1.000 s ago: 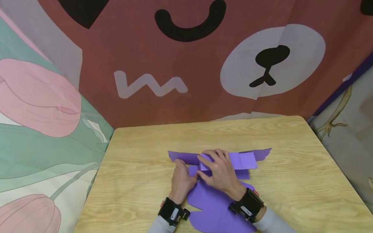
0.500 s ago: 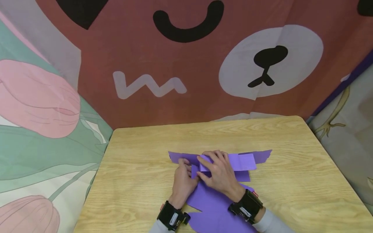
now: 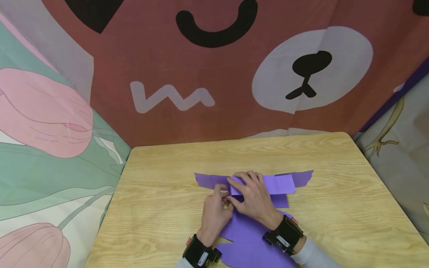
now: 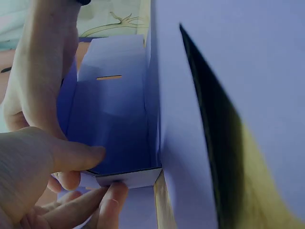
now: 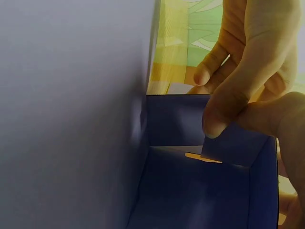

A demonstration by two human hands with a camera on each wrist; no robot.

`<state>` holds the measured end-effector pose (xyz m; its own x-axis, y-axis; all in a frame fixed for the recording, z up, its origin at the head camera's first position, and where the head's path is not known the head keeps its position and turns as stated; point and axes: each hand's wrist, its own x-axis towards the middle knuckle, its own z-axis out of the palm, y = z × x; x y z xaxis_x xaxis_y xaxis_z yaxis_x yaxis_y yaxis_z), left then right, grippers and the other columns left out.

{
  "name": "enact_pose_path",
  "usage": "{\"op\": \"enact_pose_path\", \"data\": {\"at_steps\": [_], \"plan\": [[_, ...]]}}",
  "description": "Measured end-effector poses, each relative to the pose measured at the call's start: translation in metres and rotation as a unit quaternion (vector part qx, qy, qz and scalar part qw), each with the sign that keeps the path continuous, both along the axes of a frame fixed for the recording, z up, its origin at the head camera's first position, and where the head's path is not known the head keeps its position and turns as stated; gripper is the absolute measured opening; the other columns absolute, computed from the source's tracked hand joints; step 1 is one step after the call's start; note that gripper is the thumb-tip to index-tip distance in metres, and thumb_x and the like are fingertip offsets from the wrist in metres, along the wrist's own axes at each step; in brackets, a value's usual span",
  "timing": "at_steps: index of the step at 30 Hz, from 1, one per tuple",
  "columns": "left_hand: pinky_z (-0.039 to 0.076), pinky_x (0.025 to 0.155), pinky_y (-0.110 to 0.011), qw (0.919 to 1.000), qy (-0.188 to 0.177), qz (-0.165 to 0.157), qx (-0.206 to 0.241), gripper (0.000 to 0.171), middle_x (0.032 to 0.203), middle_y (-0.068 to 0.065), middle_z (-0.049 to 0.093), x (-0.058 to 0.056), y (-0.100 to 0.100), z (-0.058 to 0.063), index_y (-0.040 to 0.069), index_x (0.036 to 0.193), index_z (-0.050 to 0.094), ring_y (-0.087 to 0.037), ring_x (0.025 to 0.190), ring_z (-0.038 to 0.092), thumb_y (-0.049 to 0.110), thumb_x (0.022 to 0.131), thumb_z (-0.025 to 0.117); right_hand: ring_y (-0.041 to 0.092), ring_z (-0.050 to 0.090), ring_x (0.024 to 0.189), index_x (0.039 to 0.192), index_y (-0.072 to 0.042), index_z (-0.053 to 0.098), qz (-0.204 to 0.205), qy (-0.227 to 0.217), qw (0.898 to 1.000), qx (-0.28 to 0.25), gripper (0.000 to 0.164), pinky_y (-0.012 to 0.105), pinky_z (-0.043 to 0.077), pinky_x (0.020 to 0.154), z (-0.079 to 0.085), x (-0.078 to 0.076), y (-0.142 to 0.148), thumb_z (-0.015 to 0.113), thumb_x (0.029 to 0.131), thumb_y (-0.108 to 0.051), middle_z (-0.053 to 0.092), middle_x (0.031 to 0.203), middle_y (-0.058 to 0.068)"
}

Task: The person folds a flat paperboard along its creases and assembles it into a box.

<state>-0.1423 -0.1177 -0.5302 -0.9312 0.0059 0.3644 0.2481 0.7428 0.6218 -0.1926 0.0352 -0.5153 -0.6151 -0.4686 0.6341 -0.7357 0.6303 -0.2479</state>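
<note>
Box of purple card (image 3: 282, 184), part-folded, slotted; pinched at end wall (image 4: 131, 178) by left hand (image 3: 214, 214), thumb inside, fingers outside; gripped along one side by right hand (image 3: 253, 199), fingers curled.

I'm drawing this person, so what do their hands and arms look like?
The left hand and right hand are bare. The left wrist's boxy black device and the right wrist's matching one each have a small white strip and a bit of red. The sleeves are pale grey.
</note>
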Motion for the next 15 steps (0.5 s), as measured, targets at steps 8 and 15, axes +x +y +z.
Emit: {"op": "enact_pose_path", "data": {"at_steps": [8,15], "plan": [[0.035,0.042,-0.017,0.9986,0.023,0.007,-0.047,0.035,0.059,0.010,0.057,-0.002,0.005,0.000,0.013,0.099,0.059,0.000,0.048,0.047,0.008,0.066,0.067,0.024,0.046,0.100,0.115,-0.019,0.064,0.003,-0.015,1.000,0.002,0.056,0.048,0.030,0.084,0.005,-0.001,0.004,0.073,0.067,-0.046,0.055,0.115,0.003],[0.049,0.057,-0.019,0.9994,0.019,-0.016,-0.024,0.032,0.082,0.001,0.069,-0.002,0.004,-0.005,0.008,0.101,0.064,-0.005,0.069,0.063,0.014,0.070,0.069,0.022,0.044,0.101,0.120,-0.019,0.060,0.023,-0.046,0.998,0.039,0.059,0.047,0.029,0.084,0.011,-0.002,0.010,0.074,0.066,-0.039,0.051,0.121,0.000]]}}
